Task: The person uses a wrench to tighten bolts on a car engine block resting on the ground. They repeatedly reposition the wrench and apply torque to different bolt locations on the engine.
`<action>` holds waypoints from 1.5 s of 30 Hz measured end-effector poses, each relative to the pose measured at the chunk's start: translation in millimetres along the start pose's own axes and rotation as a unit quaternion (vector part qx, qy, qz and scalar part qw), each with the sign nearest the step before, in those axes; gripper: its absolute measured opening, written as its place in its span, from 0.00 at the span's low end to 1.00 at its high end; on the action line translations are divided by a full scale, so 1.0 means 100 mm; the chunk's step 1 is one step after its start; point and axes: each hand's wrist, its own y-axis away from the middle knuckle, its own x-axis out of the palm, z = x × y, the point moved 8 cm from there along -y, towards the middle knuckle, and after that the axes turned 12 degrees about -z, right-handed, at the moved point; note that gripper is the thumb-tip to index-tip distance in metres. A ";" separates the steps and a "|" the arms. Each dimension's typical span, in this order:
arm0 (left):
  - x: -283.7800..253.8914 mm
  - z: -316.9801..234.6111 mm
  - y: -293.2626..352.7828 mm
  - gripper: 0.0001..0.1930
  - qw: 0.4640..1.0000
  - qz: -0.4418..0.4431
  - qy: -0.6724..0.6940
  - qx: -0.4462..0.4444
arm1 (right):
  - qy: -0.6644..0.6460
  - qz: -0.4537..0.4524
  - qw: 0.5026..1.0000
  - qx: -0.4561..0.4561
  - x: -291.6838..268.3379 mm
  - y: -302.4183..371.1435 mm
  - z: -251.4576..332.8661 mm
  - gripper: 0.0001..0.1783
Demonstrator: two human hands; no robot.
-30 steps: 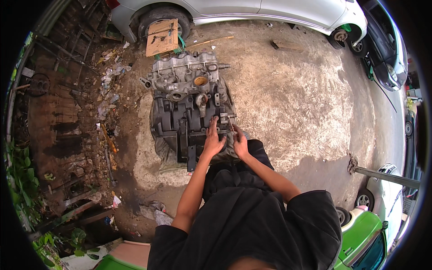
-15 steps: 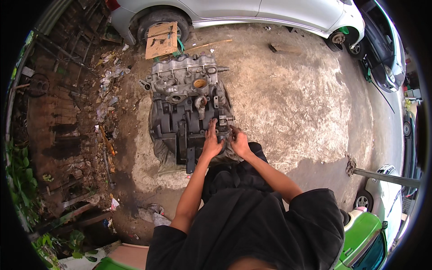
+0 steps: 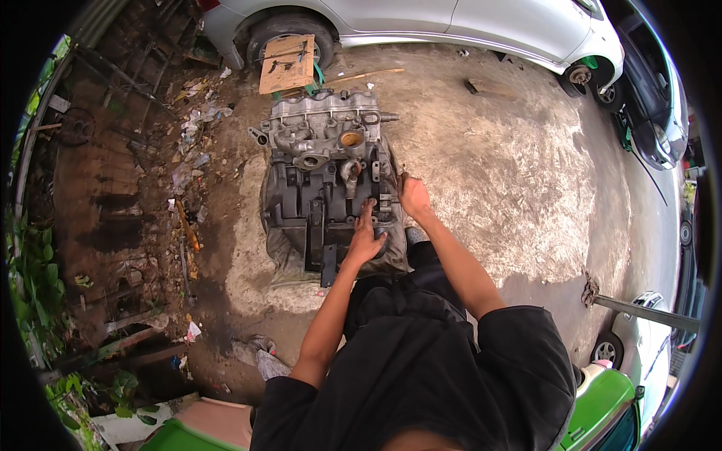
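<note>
An engine block (image 3: 293, 218), dark with black brackets on its near part, lies on a grey cloth (image 3: 289, 270) on the ground. At its far end sits a silver metal cylinder head (image 3: 320, 113) with a round brownish opening. My left hand (image 3: 365, 242) rests on the block's near right part, fingers stretched out and touching the metal. Just off the right side of the block, my right hand (image 3: 414, 198) is closed, its fingers curled. A dark bit shows at its fingertips, too small to name. Near the left fingertips, a metal fitting (image 3: 386, 201) sticks out of the block's side.
Beyond the engine, a wooden board (image 3: 288, 65) leans against the wheel of a silver car (image 3: 466, 22). A wood block (image 3: 485, 89) lies on the concrete to the right. Litter (image 3: 199, 120) and boards line the left side. A green vehicle (image 3: 605, 406) stands behind me at right.
My right hand has moved away from the block's near right corner, farther forward and off its side. My left hand stays on the block. The whole view has shifted slightly.
</note>
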 end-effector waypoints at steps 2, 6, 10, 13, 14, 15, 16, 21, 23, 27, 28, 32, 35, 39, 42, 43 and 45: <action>-0.01 -0.01 0.00 0.51 1.000 -0.004 0.000 0.004 | 0.073 -0.004 0.997 0.023 -0.08 -0.08 -0.15 0.16; 0.00 -0.01 -0.01 0.51 1.000 -0.005 -0.007 0.004 | -0.053 -0.009 0.997 0.051 -0.27 0.00 -0.30 0.15; -0.02 -0.03 0.00 0.51 1.000 -0.012 -0.008 0.010 | -0.231 0.061 0.964 0.112 -0.25 0.50 -0.38 0.15; -0.02 -0.05 0.01 0.51 1.000 -0.015 -0.015 0.016 | -0.280 0.075 0.945 0.150 -0.16 0.84 -0.41 0.17; -0.02 -0.05 0.01 0.51 1.000 -0.016 -0.015 0.017 | -0.293 0.070 0.945 0.123 -0.15 0.91 -0.36 0.18; -0.02 -0.04 0.01 0.51 1.000 -0.014 -0.018 0.013 | -0.298 0.066 0.947 0.102 -0.14 0.97 -0.33 0.19; -0.02 -0.05 0.01 0.51 1.000 -0.016 -0.017 0.017 | -0.288 0.067 0.949 0.107 -0.12 1.03 -0.33 0.20; 0.00 -0.04 0.01 0.50 1.000 -0.001 -0.011 0.000 | -0.287 0.066 0.951 0.094 -0.11 1.18 -0.24 0.26; -0.02 -0.06 0.01 0.50 1.000 -0.005 -0.013 0.003 | -0.272 0.081 0.953 0.104 -0.09 1.22 -0.23 0.27; -0.04 -0.08 0.00 0.50 1.000 -0.006 -0.016 0.002 | -0.267 0.085 0.952 0.120 -0.06 1.25 -0.24 0.28; -0.04 -0.09 0.00 0.50 1.000 -0.008 -0.014 0.004 | -0.260 0.096 0.952 0.127 -0.03 1.26 -0.25 0.28; -0.04 -0.10 -0.01 0.50 1.000 -0.010 -0.011 0.009 | -0.248 0.078 0.963 0.072 -0.04 1.26 -0.19 0.30; -0.04 -0.08 -0.01 0.50 1.000 -0.014 -0.014 0.015 | -0.236 0.087 0.967 0.045 -0.03 1.32 -0.10 0.34; -0.03 -0.08 -0.01 0.50 1.000 -0.011 -0.014 0.009 | -0.173 0.137 0.974 0.059 0.03 1.38 -0.05 0.39; -0.03 -0.07 -0.01 0.50 1.000 -0.007 -0.014 -0.007 | -0.161 0.159 0.972 0.063 0.05 1.38 -0.06 0.42; -0.03 -0.08 -0.01 0.50 1.000 -0.008 -0.014 -0.003 | -0.143 0.148 0.978 0.038 0.04 1.37 -0.04 0.42; -0.03 -0.08 -0.01 0.50 1.000 -0.005 -0.015 -0.003 | -0.131 0.117 0.984 0.000 0.03 1.34 -0.02 0.43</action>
